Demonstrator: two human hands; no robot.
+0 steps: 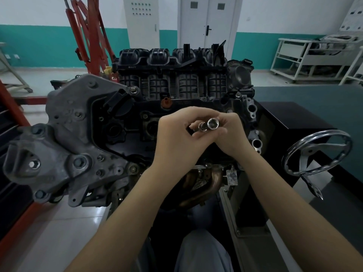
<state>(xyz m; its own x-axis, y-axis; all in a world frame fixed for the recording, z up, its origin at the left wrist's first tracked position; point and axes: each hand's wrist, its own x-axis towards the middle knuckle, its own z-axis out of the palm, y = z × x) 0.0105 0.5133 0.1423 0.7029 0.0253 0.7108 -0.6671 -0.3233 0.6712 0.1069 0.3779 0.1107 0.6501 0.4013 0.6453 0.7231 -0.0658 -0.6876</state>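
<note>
Both hands meet above the middle of a car engine [121, 122] mounted on a stand. My left hand [174, 138] pinches a small chrome socket [202, 126] between thumb and fingers. My right hand [231, 134] grips a larger chrome socket [212, 123], its open end facing the camera. The two sockets lie side by side and touch. The fingers hide whatever lies behind the sockets.
A black intake manifold [172, 63] tops the engine's far side, a grey mounting bracket [64, 146] sticks out on the left. A chrome handwheel [316, 154] sits at the right by a black box [290, 118]. A red engine hoist [88, 32] stands behind.
</note>
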